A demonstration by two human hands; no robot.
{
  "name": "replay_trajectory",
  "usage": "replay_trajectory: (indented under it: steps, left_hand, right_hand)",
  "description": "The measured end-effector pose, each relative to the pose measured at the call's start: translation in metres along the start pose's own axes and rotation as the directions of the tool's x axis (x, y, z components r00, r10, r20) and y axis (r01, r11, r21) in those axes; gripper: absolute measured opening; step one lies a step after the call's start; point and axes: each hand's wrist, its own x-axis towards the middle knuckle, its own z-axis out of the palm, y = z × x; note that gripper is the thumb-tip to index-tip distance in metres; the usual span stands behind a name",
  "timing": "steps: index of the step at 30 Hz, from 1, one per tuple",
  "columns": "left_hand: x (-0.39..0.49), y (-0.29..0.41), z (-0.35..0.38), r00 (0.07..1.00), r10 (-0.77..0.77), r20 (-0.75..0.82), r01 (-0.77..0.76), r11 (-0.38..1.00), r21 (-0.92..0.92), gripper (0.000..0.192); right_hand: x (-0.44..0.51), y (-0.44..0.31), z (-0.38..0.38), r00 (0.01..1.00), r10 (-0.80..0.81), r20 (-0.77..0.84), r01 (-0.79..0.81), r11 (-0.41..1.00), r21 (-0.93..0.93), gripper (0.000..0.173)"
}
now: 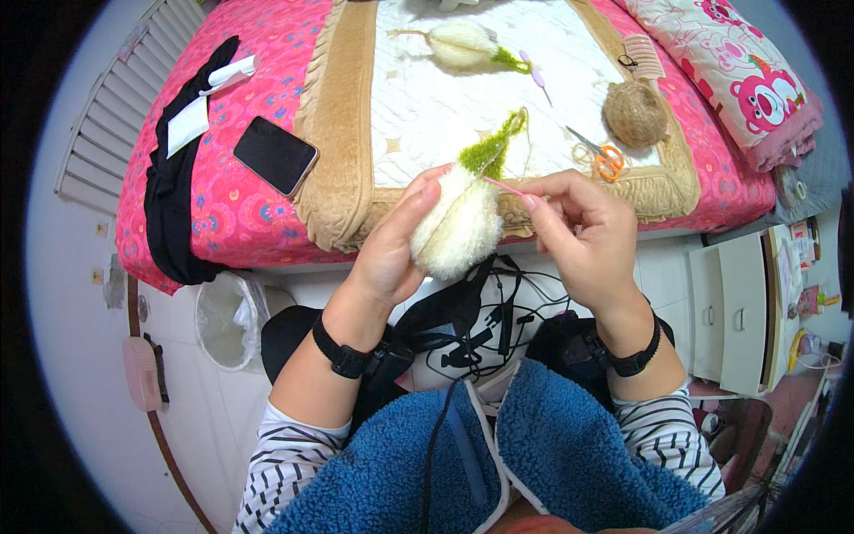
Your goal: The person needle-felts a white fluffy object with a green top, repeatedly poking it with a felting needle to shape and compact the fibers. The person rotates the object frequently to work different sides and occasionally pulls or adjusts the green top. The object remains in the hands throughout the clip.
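Observation:
My left hand holds a plump, fuzzy white yarn piece with a tapering green end. A thin brown strand runs down its side, and more yarn loops out near the green tip. In my right hand, thumb and fingers pinch a slim pink needle, whose tip meets the piece where white turns to green. Further back on the quilted bed cover lies a similar white and green piece. Close to its green end is a crochet hook with a lilac handle.
Orange-handled scissors lie beside a ball of brown yarn, with a pink comb behind. Leftward are a smartphone, black cloth and a white packet. Below, a lined bin and tangled black cables occupy the floor.

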Motion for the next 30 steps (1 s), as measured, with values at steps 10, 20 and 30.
replay_trajectory:
  steps: [10,20,30]
  left_hand:
    - [-0.0011,0.0010,0.0025,0.999,0.028,-0.021,-0.027,0.999,0.046,0.050]
    - [-0.0007,0.0017,0.0021,0.999,0.017,-0.029,-0.015,0.998,0.057,0.047]
    - [-0.0027,0.0017,0.0050,0.997,0.004,-0.083,0.005,0.995,0.100,0.045]
  right_hand:
    - [-0.0038,-0.0004,0.0013,0.999,-0.044,0.020,0.046,0.995,-0.090,0.007]
    - [-0.0054,-0.0017,0.0025,0.998,-0.055,0.011,0.056,0.992,-0.113,0.006]
    - [-0.0041,-0.0002,0.0056,0.998,-0.064,0.012,0.065,0.981,-0.184,0.006]
